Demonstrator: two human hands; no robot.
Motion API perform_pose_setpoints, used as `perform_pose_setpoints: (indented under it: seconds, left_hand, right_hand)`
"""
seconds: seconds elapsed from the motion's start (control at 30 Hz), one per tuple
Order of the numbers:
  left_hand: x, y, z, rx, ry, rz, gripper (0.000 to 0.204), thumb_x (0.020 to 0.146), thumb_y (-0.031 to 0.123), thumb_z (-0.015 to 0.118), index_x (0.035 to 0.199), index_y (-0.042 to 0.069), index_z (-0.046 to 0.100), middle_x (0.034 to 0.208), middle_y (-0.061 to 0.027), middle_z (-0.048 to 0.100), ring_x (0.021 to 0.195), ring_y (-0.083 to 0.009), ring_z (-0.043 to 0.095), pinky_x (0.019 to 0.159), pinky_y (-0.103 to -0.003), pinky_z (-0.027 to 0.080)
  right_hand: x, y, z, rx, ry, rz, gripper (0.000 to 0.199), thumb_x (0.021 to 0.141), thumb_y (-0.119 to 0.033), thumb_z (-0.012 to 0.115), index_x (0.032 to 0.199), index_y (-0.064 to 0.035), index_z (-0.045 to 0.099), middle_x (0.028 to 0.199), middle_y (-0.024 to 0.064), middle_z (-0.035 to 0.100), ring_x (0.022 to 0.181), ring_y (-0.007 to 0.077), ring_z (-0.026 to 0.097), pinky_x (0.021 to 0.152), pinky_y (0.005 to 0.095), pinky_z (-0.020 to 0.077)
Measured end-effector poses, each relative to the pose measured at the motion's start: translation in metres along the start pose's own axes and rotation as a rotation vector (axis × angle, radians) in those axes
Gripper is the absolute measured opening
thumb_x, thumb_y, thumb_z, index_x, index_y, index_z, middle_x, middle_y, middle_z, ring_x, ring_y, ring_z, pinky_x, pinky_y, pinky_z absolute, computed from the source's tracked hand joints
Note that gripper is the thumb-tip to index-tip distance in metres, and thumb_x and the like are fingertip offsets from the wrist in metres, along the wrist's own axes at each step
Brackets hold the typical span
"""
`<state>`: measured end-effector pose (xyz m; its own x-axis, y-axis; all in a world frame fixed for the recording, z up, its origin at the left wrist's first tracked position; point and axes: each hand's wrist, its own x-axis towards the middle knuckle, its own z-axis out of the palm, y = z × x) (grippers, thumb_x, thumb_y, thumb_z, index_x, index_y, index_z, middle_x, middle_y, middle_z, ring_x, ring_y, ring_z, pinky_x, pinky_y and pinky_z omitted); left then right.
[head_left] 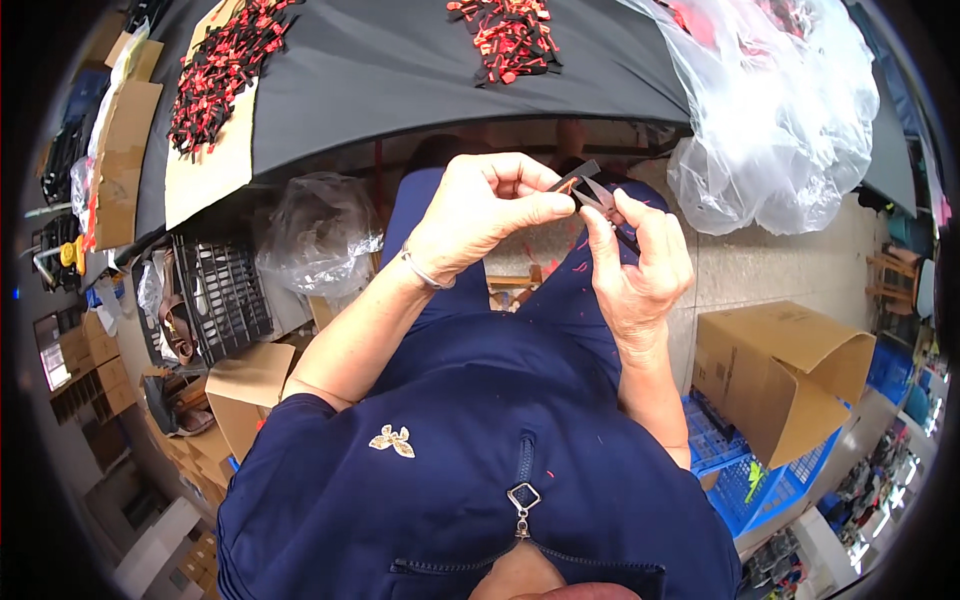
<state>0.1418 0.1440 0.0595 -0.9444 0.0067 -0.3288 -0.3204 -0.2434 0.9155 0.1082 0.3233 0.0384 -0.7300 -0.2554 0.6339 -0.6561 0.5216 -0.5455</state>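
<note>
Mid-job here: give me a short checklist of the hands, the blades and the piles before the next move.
1. Left hand gripping the black piece: ok, pinched at its fingertips.
2. Right hand holding the cutting tool: ok, metal blades toward the left hand.
3. Blades well clear of the left thumb: not ok, they look very close to its tip.
4. Blades touching the black piece: cannot tell, they overlap in this view.
5. Red-and-black piles clear of both hands: ok, the left pile is on cardboard, the middle pile on dark cloth.
</note>
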Motion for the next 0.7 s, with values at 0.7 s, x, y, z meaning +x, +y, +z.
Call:
perform_pose_setpoints:
  seconds: [0.7]
  left_hand:
    - [0.002, -0.008, 0.01, -0.029, 0.014, -0.051, 0.019, 0.076, 0.007, 0.074, 0.092, 0.001, 0.066, 0.084, -0.0043, 0.067, 0.076, -0.0082, 0.061, 0.073, -0.022, 0.049]
  right_hand:
    - [-0.012, 0.012, -0.002, -0.015, 0.02, -0.023, 0.028, 0.068, -0.012, 0.08, 0.09, -0.003, 0.066, 0.076, 0.0067, 0.066, 0.06, 0.0202, 0.058, 0.054, 0.0286, 0.0461]
